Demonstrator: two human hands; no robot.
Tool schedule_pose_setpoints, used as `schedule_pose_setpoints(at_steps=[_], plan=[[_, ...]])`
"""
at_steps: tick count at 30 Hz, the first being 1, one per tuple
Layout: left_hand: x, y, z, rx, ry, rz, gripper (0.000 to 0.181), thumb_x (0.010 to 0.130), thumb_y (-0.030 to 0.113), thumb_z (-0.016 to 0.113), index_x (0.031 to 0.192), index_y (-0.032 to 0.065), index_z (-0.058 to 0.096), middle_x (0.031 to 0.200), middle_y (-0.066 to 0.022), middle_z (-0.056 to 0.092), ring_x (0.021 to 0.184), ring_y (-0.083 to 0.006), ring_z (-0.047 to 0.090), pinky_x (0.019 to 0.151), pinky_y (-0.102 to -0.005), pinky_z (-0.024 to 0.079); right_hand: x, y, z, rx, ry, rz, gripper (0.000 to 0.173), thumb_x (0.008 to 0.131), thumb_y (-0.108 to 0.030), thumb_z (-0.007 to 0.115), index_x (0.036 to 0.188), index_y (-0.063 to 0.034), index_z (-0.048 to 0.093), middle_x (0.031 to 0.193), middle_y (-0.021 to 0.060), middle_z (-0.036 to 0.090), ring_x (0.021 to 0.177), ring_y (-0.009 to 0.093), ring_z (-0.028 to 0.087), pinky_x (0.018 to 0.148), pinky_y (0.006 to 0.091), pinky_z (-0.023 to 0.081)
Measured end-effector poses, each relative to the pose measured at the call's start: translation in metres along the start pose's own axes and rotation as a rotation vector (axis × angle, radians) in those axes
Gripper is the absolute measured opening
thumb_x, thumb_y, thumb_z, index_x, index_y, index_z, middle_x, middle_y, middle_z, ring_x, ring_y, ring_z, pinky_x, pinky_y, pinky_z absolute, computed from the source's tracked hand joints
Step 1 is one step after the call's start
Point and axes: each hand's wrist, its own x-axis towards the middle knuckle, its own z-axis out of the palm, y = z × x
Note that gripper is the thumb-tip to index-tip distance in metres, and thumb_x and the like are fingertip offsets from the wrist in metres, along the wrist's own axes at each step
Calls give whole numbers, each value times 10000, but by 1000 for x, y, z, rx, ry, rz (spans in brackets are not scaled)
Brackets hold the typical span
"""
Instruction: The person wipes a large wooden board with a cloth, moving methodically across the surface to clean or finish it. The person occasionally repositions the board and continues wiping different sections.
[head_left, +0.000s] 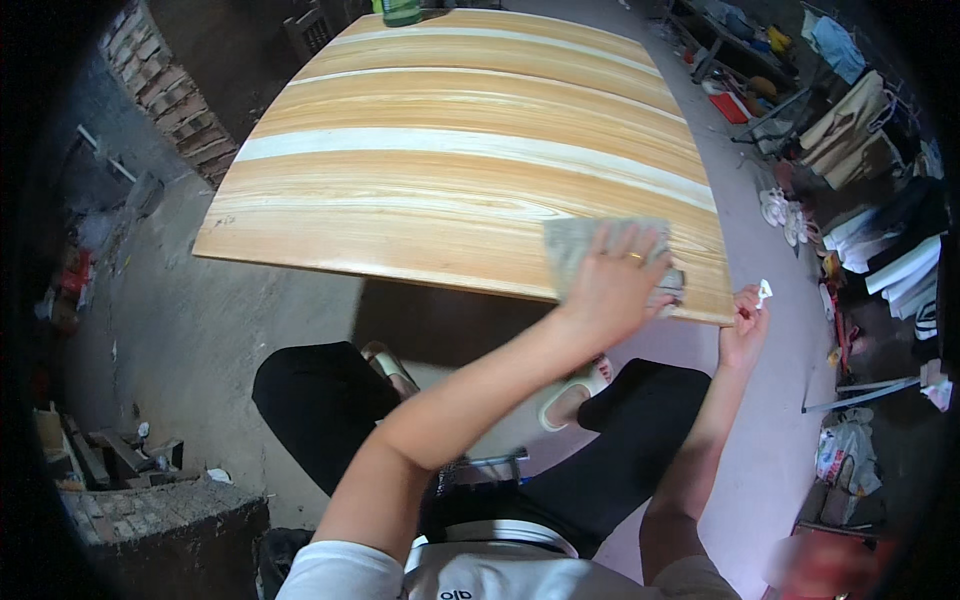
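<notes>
A pale wooden tabletop (450, 180) with light stripes and a curved outline stretches before me. My left hand (619, 281), with a ring on one finger, presses a grey-green cloth (566, 244) onto it near the right front corner. The cloth is slightly blurred, and its folded edge shows by my thumb. At that corner, just past the edge, my right hand (748, 315) is raised with a small white piece (763, 292), perhaps paper or tissue, between its fingers. Whether this hand also touches the tabletop is hard to tell. Small dark marks (225, 221) show at the tabletop's left end.
A green bottle or jar (402, 11) stands at the tabletop's far edge. My knees and sandalled feet are below the near edge. Hanging clothes (847, 135), shoes (784, 214) and a plastic bag (847, 454) line the right side. A brick ledge (165, 510) is at lower left.
</notes>
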Motion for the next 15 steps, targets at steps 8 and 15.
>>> schedule_pose_setpoints(at_steps=[8, 15], plan=[[-122, -148, -121, 266, -111, -398, 562, 920, 479, 551, 1426, 261, 439, 1510, -61, 379, 1376, -275, 380, 1133, -454, 305, -2, -2, 4, -31, 4, -2, 233, 911, 20, 519, 1132, 72, 468, 961, 113, 504, 806, 149, 515, 705, 249, 484], [-215, -306, -206, 288, 61, -852, 573, 955, 442, 477, 1421, 111, 449, 1491, -135, 393, 1379, -310, 363, 1127, -354, 294, -4, 10, 9, 17, -4, 54, 211, 934, -9, 523, 1120, 76, 469, 854, 63, 461, 737, 136, 469, 690, 253, 462]])
